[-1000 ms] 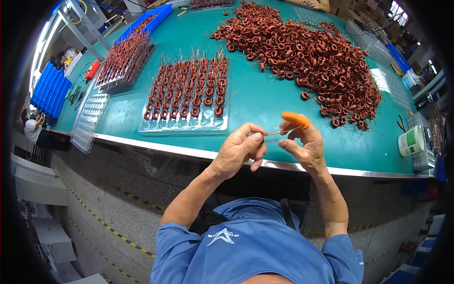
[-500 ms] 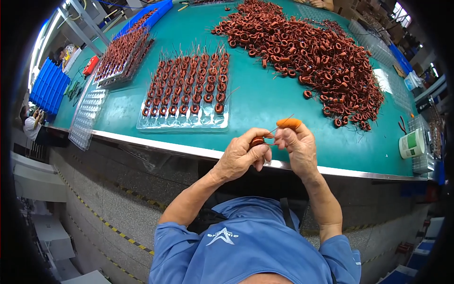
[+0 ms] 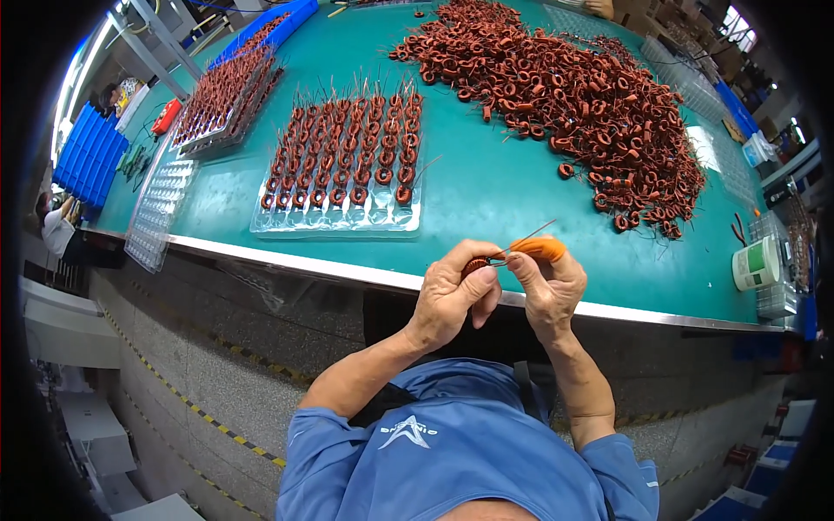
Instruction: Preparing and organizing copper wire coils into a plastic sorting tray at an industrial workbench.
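Note:
Between the thumb and fingers of my left hand is a copper-red toroidal coil, just over the table's front edge. My right hand wears an orange finger cot on one finger. Its thumb and that finger pinch the coil's thin wire lead, whose end sticks out up and to the right. Beyond my left hand lies a clear plastic tray filled with rows of similar coils, their leads upward; several pockets along its near edge hold none.
A large heap of coils covers the right back of the green table. Stacked full trays and a blue bin stand at the left. A white-green tub and pliers are at the right edge.
Both hands have shifted slightly, the right one a little down and to the right. The wire end now points further right, and the finger cot lies lower over it.

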Demonstrator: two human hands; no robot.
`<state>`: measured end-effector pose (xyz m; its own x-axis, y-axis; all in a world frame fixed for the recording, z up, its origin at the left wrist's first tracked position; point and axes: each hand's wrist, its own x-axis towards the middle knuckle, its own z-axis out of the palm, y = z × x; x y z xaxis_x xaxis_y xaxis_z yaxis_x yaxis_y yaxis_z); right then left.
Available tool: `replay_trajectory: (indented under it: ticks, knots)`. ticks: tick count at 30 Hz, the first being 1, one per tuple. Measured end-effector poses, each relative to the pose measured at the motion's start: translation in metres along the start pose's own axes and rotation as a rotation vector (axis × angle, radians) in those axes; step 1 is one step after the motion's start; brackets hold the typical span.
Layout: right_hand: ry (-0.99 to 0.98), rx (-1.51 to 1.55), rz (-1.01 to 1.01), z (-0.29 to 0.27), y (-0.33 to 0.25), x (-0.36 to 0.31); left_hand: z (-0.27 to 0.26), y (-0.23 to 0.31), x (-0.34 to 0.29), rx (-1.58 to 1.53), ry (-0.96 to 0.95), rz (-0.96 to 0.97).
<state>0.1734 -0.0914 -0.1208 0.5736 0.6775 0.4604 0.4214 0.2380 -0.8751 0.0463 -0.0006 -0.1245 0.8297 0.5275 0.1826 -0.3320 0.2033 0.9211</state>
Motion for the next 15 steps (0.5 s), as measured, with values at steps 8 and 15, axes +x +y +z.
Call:
replay_trajectory:
  ticks: [8, 15]
  knots:
    - [0.088, 0.305, 0.177, 0.008, 0.016, -0.005, -0.003, -0.007, 0.003, -0.130, 0.032, -0.197]
    - [0.155, 0.271, 0.370, -0.005, 0.024, 0.001, -0.011, -0.002, 0.011, -0.025, 0.093, -0.245]
